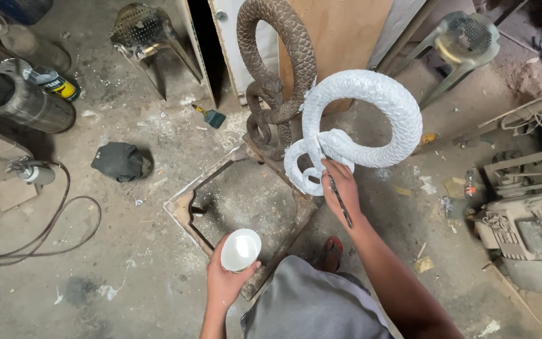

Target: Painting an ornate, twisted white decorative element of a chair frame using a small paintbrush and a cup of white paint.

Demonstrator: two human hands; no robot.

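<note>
Head view: right hand grips brush at white snake; left hand clasps cup

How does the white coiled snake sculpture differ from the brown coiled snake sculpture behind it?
The white scaly snake sculpture is coated white; the brown scaly snake sculpture is bare brown. The white one stands nearer, with the right hand holding a thin brush at its head; the brown one stands untouched. The left hand holds a white cup. Both share looped, scaled bodies.
</note>
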